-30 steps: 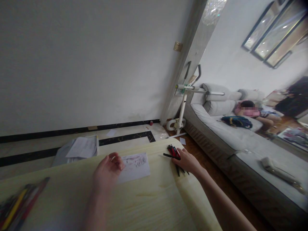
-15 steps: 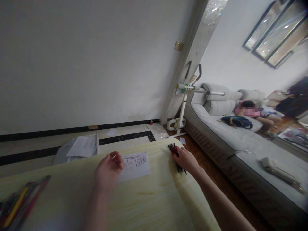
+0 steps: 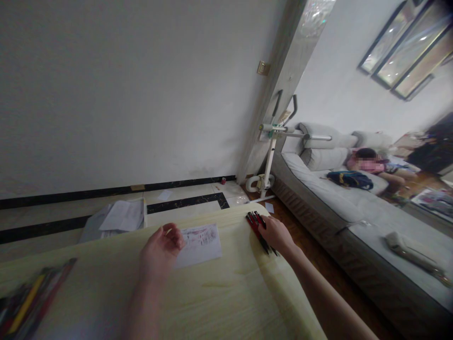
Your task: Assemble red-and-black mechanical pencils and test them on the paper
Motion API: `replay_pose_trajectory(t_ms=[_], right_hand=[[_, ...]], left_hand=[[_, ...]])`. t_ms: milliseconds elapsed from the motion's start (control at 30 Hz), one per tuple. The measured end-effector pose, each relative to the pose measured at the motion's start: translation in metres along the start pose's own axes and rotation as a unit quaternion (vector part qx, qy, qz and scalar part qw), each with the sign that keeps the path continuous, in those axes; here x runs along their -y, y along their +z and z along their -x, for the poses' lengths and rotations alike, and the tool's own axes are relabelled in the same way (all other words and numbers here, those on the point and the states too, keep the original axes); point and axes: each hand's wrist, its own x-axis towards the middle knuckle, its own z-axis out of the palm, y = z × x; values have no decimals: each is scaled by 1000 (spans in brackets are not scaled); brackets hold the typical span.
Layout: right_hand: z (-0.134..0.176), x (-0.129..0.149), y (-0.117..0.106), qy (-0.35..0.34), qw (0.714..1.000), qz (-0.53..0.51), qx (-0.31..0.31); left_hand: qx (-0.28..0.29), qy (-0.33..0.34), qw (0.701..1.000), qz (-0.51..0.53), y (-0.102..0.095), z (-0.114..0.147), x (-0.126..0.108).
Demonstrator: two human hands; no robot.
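Near the far right corner of the pale yellow table (image 3: 226, 302), a bundle of black and red pens (image 3: 256, 231) lies side by side. My right hand (image 3: 278, 233) rests at their right side, its fingers closed on a pen; the fingertips are partly hidden. A white sheet of paper (image 3: 203, 250) with dark scribbles lies on the table, left of the pens. My left hand (image 3: 163, 245) is at the paper's left edge, fingers loosely curled, with nothing visible in it. More pens and pencils (image 3: 31, 300), one of them yellow, lie blurred at the lower left.
Beyond the table's far edge stands a box with papers (image 3: 122, 215) on the floor. A white exercise machine (image 3: 269, 160) is near the wall corner. Along the right runs a grey sofa (image 3: 329, 203) with a backpack (image 3: 349, 179) and a seated person (image 3: 370, 163).
My right hand has shifted slightly right, and more of the pens shows beside it, lying more evenly in line. My left hand has hardly moved.
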Motion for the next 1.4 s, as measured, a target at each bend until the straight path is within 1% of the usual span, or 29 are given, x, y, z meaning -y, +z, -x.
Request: replay_pose_trajectory(t_ms=[367, 500, 567, 800, 900, 1133, 1400], right_hand=[[-5, 1, 7, 0, 1000, 1, -9], [-4, 3, 6, 0, 1000, 3, -18], [-3, 4, 5, -2, 1000, 6, -13], [-1, 13, -4, -20, 999, 7, 28], [-2, 16, -6, -29, 999, 3, 36], [-5, 18, -7, -56, 998, -3, 37], [-11, 16, 1, -82, 996, 14, 17]], left_hand=[[-6, 3, 1000, -13, 2, 2, 0], [-7, -1, 1000, -13, 3, 2, 0], [-5, -2, 1000, -14, 2, 2, 1], [4, 5, 1000, -19, 0, 0, 2], [8, 5, 1000, -21, -2, 0, 2], [11, 6, 1000, -20, -4, -2, 3], [20, 5, 1000, -21, -5, -2, 3]])
